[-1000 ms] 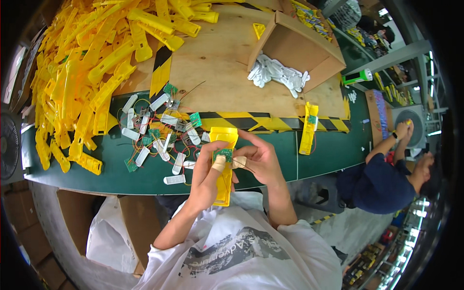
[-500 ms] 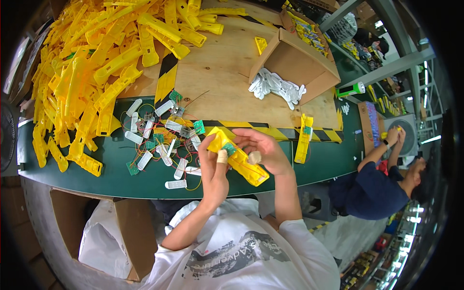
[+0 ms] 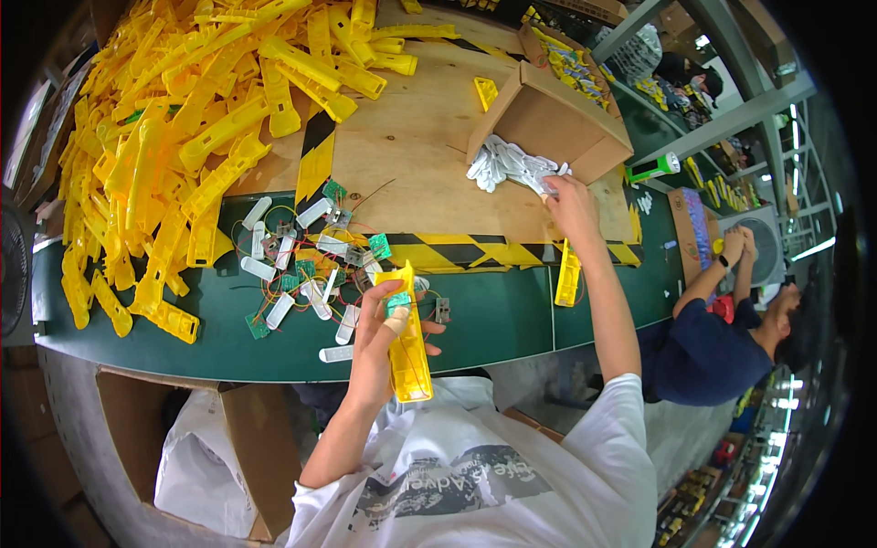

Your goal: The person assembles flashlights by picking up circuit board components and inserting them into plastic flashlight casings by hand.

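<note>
My left hand (image 3: 373, 345) is closed around a long yellow plastic housing (image 3: 411, 361), held upright above the table's front edge. A small green circuit board (image 3: 398, 300) sits in its upper part under my thumb, which has a tan wrap on it. A thin red wire runs down inside the housing, and a small grey part (image 3: 442, 310) hangs beside my fingers. My right hand (image 3: 574, 208) is stretched out to a heap of white plastic pieces (image 3: 512, 164) at the mouth of a tipped cardboard box (image 3: 575, 128). Its fingertips pinch at a white piece on the heap's right edge.
A big pile of yellow housings (image 3: 174, 146) covers the left. White pieces wired to green boards (image 3: 301, 274) lie tangled mid-table. Another yellow housing (image 3: 567, 279) lies below my right forearm. A green-and-white cylinder (image 3: 654, 168) stands right; a co-worker (image 3: 713, 338) works beyond.
My right hand has left the yellow housing and moved right and away to the white pieces. My left hand has drawn the housing nearer and turned it more upright.
</note>
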Action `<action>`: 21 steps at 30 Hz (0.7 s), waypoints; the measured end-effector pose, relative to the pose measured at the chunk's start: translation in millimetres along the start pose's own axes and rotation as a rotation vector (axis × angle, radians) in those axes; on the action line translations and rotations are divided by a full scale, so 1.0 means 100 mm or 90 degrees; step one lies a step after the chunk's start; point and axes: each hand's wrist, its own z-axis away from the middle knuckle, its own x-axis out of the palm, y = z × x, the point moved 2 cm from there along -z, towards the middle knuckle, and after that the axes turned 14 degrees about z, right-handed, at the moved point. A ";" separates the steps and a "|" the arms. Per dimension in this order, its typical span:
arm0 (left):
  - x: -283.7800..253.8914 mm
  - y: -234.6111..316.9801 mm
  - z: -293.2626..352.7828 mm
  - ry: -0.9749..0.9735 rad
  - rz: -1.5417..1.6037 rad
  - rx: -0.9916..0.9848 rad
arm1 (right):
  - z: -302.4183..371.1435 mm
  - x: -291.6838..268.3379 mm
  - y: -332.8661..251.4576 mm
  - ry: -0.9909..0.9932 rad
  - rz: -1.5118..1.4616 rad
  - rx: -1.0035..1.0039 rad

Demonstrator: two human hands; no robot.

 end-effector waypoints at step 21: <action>-0.09 -0.16 -0.12 0.046 -0.009 0.037 | 1.34 -0.16 -1.71 -0.189 -1.283 -0.141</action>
